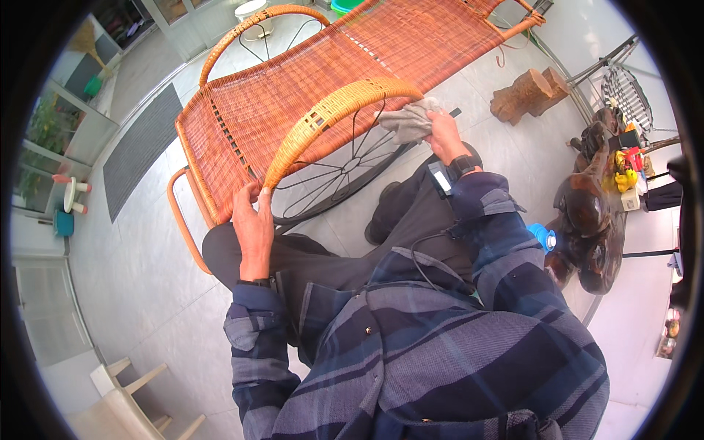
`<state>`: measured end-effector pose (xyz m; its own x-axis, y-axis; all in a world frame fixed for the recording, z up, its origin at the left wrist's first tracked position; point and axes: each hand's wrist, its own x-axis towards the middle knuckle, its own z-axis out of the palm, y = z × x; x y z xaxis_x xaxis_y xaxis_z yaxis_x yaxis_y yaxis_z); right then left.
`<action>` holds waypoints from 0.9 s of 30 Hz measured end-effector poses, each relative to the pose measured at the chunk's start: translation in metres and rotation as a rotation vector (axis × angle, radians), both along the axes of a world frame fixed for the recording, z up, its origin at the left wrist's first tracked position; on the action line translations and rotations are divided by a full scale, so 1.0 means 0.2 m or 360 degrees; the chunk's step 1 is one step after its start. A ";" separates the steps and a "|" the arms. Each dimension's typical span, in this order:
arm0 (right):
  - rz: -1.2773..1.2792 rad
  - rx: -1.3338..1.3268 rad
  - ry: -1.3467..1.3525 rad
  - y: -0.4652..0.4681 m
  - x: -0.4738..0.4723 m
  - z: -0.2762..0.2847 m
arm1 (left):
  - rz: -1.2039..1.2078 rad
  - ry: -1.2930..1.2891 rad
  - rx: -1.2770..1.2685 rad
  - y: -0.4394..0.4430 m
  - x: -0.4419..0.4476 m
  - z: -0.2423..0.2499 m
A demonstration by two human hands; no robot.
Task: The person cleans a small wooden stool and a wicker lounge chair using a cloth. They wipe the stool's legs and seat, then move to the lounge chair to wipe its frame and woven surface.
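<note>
A woven rattan lounge chair [308, 99] stretches across the upper middle, its near armrest [330, 107] wrapped in yellow cane. Below that armrest is a dark metal wheel-shaped side frame with spokes [344, 170]. My left hand [254, 225] grips the armrest's lower left end between thumb and fingers, beside the seat's woven edge. My right hand [444, 132] holds a crumpled grey cloth [410, 121] against the armrest's right end. The cloth partly hides that end and some of the frame.
Cut wooden stumps [528, 94] stand at the upper right. A dark carved wooden piece [588, 203] with small items is on the right, near a blue bottle [542, 237]. A grey mat [144, 148] lies at left; a pale chair [124, 407] is at lower left.
</note>
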<state>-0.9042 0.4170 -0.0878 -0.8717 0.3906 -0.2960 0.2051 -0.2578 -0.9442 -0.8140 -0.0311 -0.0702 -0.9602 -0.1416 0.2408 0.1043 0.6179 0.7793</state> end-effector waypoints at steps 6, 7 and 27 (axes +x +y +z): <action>-0.0057 -0.0342 -0.0329 -0.13 0.03 -0.52 | -0.0225 -0.0036 -0.0078 0.05 -0.04 0.08; -0.0087 -0.0290 -0.0464 -0.15 0.05 -0.59 | -0.0275 -0.0079 -0.0083 0.06 -0.05 0.09; 0.0449 0.1814 -0.1062 -0.10 0.11 -2.36 | -0.0521 -0.0765 -0.0056 0.04 -0.28 0.00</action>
